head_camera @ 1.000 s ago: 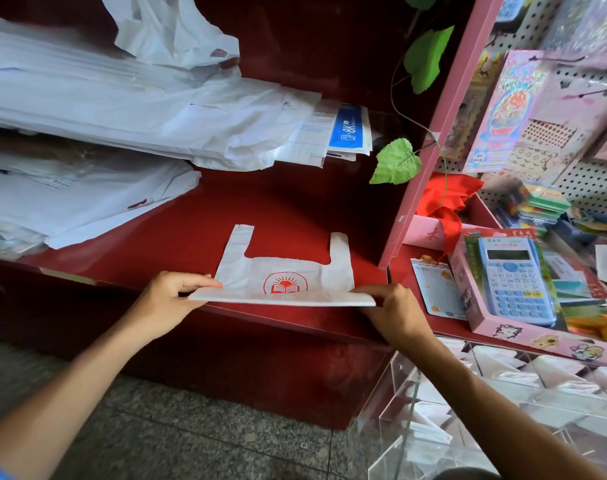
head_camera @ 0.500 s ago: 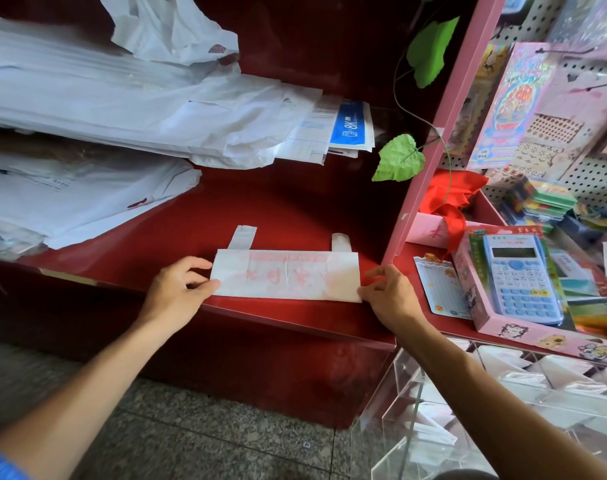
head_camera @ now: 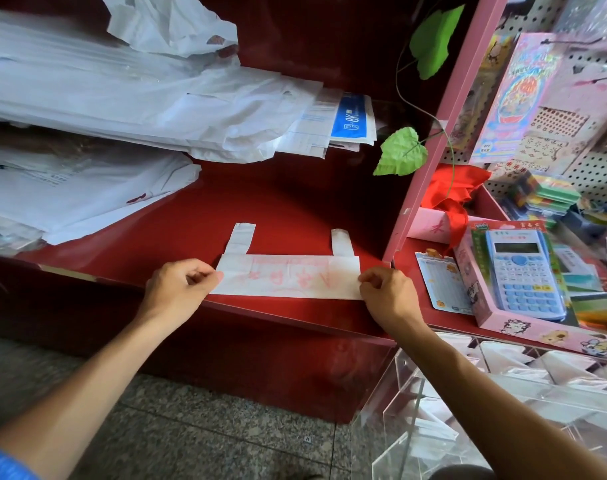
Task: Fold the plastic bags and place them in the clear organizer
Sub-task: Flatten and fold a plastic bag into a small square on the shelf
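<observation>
a white plastic bag (head_camera: 288, 278), folded into a long strip with both handles pointing away, lies flat at the front edge of a red shelf (head_camera: 295, 202), stretched between the left hand (head_camera: 177, 289) and right hand (head_camera: 387, 294), each pinching one end.

— Where's the bag?
— The white plastic bag (head_camera: 288, 278) lies flat near the front edge of the red shelf (head_camera: 288, 199), folded into a long strip with faint red print showing through, two handles pointing to 12 o'clock.
— And the organizer?
— The clear organizer (head_camera: 503, 403) sits at 4 o'clock from it, holding folded white bags.
</observation>
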